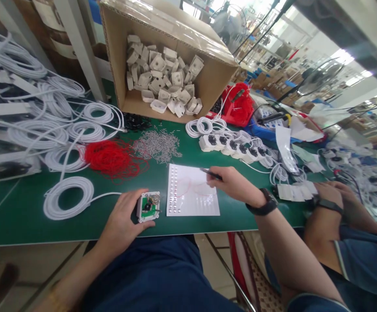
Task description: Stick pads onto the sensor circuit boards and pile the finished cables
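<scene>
My left hand [126,219] is closed around a small white plastic housing [139,208] with its inside facing up. A green circuit board [149,207] with a black part and a round metallic part lies in it. From the housing a white cable runs left to a coil [49,201]. My right hand [229,184] grips a slim dark tool [214,175] with a grey tip, held above a white sheet [201,203]. Rows of small shiny round pieces [172,190] line the sheet's left side. Thin red strands lie across it.
A carton [204,93] of white housings stands behind. Nearby lie a red wire pile [106,158], small metal pins or screws [158,145], white cable coils [58,130], white socket units [221,144] and a red bin [240,104]. A co-worker's hands [331,193] are at right.
</scene>
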Demonstrator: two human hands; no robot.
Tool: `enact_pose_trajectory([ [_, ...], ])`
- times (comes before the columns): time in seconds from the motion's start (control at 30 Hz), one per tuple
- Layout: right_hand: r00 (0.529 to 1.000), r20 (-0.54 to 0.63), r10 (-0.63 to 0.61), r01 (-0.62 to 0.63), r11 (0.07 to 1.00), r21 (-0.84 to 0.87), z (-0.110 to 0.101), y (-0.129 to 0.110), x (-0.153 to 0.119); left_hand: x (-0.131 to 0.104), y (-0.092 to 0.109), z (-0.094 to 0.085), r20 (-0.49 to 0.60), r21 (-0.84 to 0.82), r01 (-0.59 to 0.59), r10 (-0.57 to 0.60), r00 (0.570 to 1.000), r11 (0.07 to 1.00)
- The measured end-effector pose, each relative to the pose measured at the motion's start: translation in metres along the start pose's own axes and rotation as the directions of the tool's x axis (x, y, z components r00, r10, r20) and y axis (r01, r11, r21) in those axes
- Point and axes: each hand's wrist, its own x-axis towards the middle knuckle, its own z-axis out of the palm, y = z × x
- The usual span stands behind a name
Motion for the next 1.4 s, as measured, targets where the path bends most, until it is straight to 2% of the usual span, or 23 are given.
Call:
enact_pose_trajectory([
  [0.07,0.989,0.142,-0.031,0.032,0.999,-0.005,-0.003,0.005,-0.005,0.000,-0.001,0.001,0.009,0.017,-0.004,0.004,1.000,1.000],
  [0.13,0.985,0.168,-0.031,0.041,0.997,-0.058,0.003,0.012,-0.003,0.000,-0.001,0.001,0.003,0.030,-0.002,0.002,1.000,1.000],
  [0.17,0.993,0.122,-0.006,0.016,0.996,-0.085,0.008,0.017,0.000,0.000,-0.001,0.001,-0.003,0.035,0.003,-0.002,1.000,0.999],
  [0.23,0.995,-0.041,0.095,-0.099,0.989,-0.112,0.019,0.027,0.006,0.000,-0.001,0.000,-0.004,0.043,0.017,-0.017,1.000,0.999],
  [0.3,0.956,-0.200,0.215,-0.236,0.967,-0.091,0.029,0.036,0.008,-0.001,0.000,-0.001,0.019,0.062,0.014,-0.015,1.000,0.998],
  [0.37,0.910,-0.278,0.307,-0.335,0.940,-0.059,0.037,0.044,0.005,-0.001,0.000,-0.002,0.051,0.087,-0.031,0.027,0.998,0.996],
  [0.5,0.882,-0.278,0.381,-0.404,0.915,-0.027,0.056,0.056,-0.006,0.000,-0.003,-0.003,0.073,0.118,-0.124,0.116,0.991,0.985],
  [0.67,0.900,-0.243,0.362,-0.386,0.920,-0.059,0.077,0.061,-0.004,-0.001,-0.005,-0.005,0.092,0.095,-0.179,0.171,0.981,0.979],
  [0.73,0.915,-0.230,0.331,-0.358,0.930,-0.084,0.080,0.061,-0.002,-0.003,-0.003,-0.006,0.083,0.057,-0.173,0.168,0.982,0.983],
  [0.8,0.929,-0.225,0.294,-0.325,0.939,-0.113,0.078,0.057,-0.001,-0.004,0.000,-0.005,0.041,-0.002,-0.115,0.115,0.993,0.993],
  [0.9,0.928,-0.313,0.204,-0.247,0.963,-0.106,0.060,0.042,-0.006,-0.004,0.005,-0.001,-0.046,-0.160,0.029,-0.037,0.998,0.987],
  [0.97,0.903,-0.409,0.135,-0.176,0.982,-0.066,0.040,0.021,-0.012,-0.001,0.006,0.003,-0.079,-0.283,0.088,-0.115,0.990,0.955],
  [1.07,0.872,-0.489,0.035,-0.056,0.998,-0.028,0.010,-0.026,-0.025,0.004,0.006,0.006,-0.120,-0.372,0.077,-0.130,0.984,0.925],
  [1.13,0.885,-0.463,-0.053,0.055,0.998,-0.010,-0.001,-0.062,-0.033,0.006,0.005,0.006,-0.151,-0.353,0.027,-0.086,0.985,0.935],
  [1.2,0.920,-0.365,-0.145,0.178,0.982,0.058,0.004,-0.094,-0.036,0.007,0.004,0.004,-0.175,-0.315,-0.021,-0.036,0.984,0.949],
  [1.27,0.943,-0.242,-0.228,0.268,0.953,0.145,0.022,-0.118,-0.032,0.007,0.003,0.003,-0.184,-0.293,-0.051,-0.004,0.983,0.955],
  [1.33,0.945,-0.174,-0.276,0.306,0.934,0.184,0.048,-0.131,-0.020,0.006,0.002,0.003,-0.194,-0.300,-0.072,0.013,0.981,0.951],
  [1.4,0.949,-0.163,-0.271,0.298,0.938,0.178,0.071,-0.134,-0.005,0.005,0.000,0.003,-0.205,-0.324,-0.078,0.011,0.979,0.943],
])
